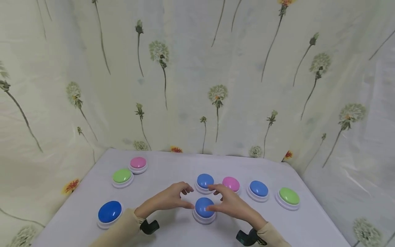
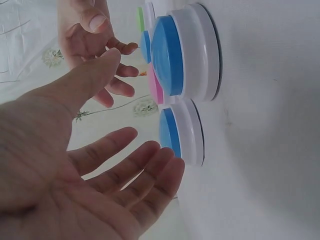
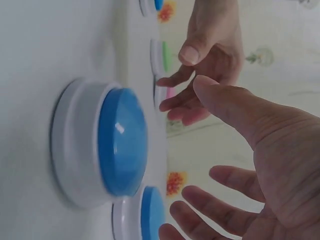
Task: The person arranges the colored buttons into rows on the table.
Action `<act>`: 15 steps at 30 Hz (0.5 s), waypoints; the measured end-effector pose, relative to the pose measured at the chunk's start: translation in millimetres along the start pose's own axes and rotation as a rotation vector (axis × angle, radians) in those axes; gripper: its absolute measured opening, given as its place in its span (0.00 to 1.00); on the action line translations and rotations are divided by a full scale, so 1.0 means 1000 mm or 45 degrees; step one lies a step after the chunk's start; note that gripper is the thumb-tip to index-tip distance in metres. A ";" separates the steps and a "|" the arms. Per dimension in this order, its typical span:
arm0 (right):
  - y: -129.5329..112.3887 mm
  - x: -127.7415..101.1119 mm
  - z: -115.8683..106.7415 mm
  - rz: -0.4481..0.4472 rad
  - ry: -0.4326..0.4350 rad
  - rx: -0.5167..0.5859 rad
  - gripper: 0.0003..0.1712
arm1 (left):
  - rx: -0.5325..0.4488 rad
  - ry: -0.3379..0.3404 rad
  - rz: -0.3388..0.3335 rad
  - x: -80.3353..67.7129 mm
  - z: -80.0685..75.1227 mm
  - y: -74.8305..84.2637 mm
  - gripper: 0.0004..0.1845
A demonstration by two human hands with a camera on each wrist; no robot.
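Both hands hover, palms facing, on either side of a blue push button with a white base near the middle of the table. My left hand hangs to its left, fingers loosely bent and holding nothing. My right hand is at the right; its thumb overlaps the blue dome in the head view, while the right wrist view shows that thumb apart from the dome. A second blue button stands just behind. Partly covered by the right hand's fingers is a pink button.
At the right stand another blue button and a green one. Along the left side are a pink button, a green button and a darker blue one. A flower-printed curtain surrounds the white table.
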State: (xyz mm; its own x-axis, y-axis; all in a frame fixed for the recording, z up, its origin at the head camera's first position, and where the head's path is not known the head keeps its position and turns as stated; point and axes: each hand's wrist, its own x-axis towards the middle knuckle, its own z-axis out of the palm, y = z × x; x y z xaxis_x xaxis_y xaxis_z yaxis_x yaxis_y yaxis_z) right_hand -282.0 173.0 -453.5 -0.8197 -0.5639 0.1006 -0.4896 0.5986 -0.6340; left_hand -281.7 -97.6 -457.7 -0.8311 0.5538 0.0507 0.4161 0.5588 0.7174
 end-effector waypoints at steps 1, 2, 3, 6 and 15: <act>-0.003 0.002 0.001 -0.005 -0.005 -0.007 0.43 | -0.002 0.004 0.002 -0.003 -0.002 -0.001 0.32; -0.006 0.005 0.003 -0.013 -0.009 -0.004 0.43 | -0.005 0.011 0.006 -0.007 -0.004 -0.002 0.32; -0.008 0.008 0.004 -0.022 -0.011 -0.005 0.43 | -0.004 0.020 0.010 -0.010 -0.006 -0.002 0.31; -0.018 0.015 0.007 -0.054 -0.017 -0.007 0.43 | 0.002 0.052 0.021 -0.023 -0.015 -0.006 0.29; -0.048 0.035 0.029 -0.150 -0.072 0.055 0.40 | 0.017 0.137 -0.023 -0.066 -0.042 -0.018 0.25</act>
State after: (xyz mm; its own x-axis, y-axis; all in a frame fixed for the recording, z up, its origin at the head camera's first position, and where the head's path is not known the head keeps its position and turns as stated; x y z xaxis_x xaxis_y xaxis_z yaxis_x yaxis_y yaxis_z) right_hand -278.5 108.1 -441.7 -0.7387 -0.6607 0.1333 -0.5671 0.5024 -0.6528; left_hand -249.6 -170.3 -444.8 -0.8731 0.4743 0.1123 0.4046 0.5767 0.7097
